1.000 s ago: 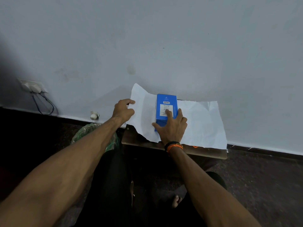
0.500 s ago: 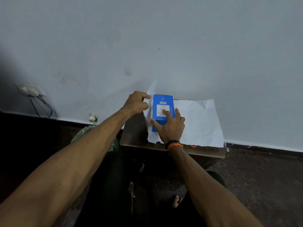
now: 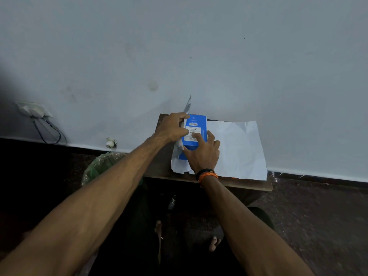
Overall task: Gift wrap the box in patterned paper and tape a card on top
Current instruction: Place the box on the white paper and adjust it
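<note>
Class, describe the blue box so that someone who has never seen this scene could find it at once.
Find the low brown table against the pale wall, with a white sheet of paper spread over it. The box lies at the sheet's left end, between the left hand gripping the lifted paper edge and the right hand pressing it down. It alone is bright blue, with a white barcode label.

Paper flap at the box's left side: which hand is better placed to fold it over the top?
Left. The left hand already grips the raised paper there; the right hand presses the blue box.
</note>
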### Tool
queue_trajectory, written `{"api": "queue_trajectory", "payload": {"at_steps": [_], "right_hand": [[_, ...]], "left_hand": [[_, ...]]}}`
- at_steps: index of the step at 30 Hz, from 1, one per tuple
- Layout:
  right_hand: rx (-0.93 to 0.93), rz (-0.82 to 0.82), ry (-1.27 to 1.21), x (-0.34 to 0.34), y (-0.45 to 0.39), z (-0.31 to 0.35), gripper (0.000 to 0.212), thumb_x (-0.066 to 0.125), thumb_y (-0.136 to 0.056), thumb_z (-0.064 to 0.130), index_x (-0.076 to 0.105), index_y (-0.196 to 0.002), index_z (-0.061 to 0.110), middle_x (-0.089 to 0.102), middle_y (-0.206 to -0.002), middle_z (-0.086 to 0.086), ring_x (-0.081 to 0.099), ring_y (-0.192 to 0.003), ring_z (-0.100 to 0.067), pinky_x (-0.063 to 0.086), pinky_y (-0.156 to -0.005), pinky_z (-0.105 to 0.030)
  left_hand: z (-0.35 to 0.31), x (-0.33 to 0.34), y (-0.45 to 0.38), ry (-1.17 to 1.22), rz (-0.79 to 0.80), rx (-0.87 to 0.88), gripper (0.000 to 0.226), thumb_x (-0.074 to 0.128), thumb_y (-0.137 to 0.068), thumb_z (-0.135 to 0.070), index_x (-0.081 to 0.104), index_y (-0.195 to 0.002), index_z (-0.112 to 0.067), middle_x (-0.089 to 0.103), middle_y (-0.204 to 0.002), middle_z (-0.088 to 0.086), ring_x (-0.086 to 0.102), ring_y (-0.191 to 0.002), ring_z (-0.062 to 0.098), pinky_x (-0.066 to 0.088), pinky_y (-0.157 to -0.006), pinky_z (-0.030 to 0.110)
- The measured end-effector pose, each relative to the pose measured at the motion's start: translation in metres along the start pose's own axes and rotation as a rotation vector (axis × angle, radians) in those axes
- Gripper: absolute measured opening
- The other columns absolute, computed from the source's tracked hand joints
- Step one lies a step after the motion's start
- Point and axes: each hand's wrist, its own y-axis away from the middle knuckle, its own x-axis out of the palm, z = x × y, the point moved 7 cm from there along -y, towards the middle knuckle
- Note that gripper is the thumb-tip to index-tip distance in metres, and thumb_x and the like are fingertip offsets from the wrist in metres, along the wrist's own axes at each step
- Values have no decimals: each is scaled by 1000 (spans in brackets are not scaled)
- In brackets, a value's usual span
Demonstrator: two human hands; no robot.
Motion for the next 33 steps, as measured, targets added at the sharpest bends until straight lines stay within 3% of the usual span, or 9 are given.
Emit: {"api": "queue_trajectory", "payload": {"at_steps": [4,7,9,12,15,20,24,28,33], "right_hand": [[-25,2,14,1,-1,-4,64,67,-92,52,47,-150,31,27,-164,-7,34,-141,-31,42,-109,-46],[-32,5,-36,1,-1,-6,67,68,-90,55,48,-149,31,28,-163,-7,34,-140,-31,44,-108,-47],[-39,2,-72,1,-1,-7,68,69,-88,56,49,-148,30,29,-161,-7,35,-139,-30,46,-106,-47],[-44,6,-128,1,-1,-10,68,71,-87,55,50,-147,31,30,-160,-6,35,-138,-29,50,-104,-47],[-15,53,-188,3,-2,-14,68,72,-88,52,47,-148,32,30,-160,-7,36,-140,-30,47,-106,-48],[-20,64,-194,8,-1,-16,66,71,-90,49,45,-149,33,31,-160,-8,44,-137,-31,49,-105,-49],[-15,61,-212,10,-2,-16,65,72,-90,46,47,-148,32,32,-159,-8,50,-133,-30,52,-104,-50],[-5,67,-192,11,-1,-16,67,72,-90,46,45,-149,33,33,-159,-8,50,-132,-30,53,-103,-52],[-19,83,-149,11,-3,-17,64,71,-92,44,45,-150,33,34,-157,-7,52,-131,-29,53,-100,-49]], "left_hand": [[-4,12,0,143,74,16,66,71,-91,-11,41,-150,-18,55,-146,5,56,-129,22,60,-84,34],[8,9,1,400,-5,-120,36,56,-103,-30,50,-135,-14,68,-124,7,67,-95,23,60,-68,28],[21,6,7,521,-92,-201,22,45,-107,-24,57,-117,-10,70,-115,10,64,-79,25,55,-59,25],[41,9,14,383,-112,-195,17,54,-103,-12,66,-115,-15,70,-115,6,67,-93,21,58,-66,27],[54,18,20,350,-95,-220,37,62,-100,-24,59,-136,-16,62,-123,1,58,-111,16,58,-82,34],[53,47,33,686,75,-333,34,44,-108,-32,45,-140,-22,60,-126,-1,61,-98,4,52,-65,12],[60,51,38,595,92,-345,36,39,-109,-37,54,-134,-16,64,-123,8,64,-99,12,53,-75,24],[73,44,42,507,12,-402,21,44,-108,-33,57,-101,-18,66,-102,9,68,-86,22,62,-76,39],[78,40,40,305,-43,-298,25,47,-107,-29,57,-91,-12,65,-95,10,67,-89,25,60,-86,50]]}}
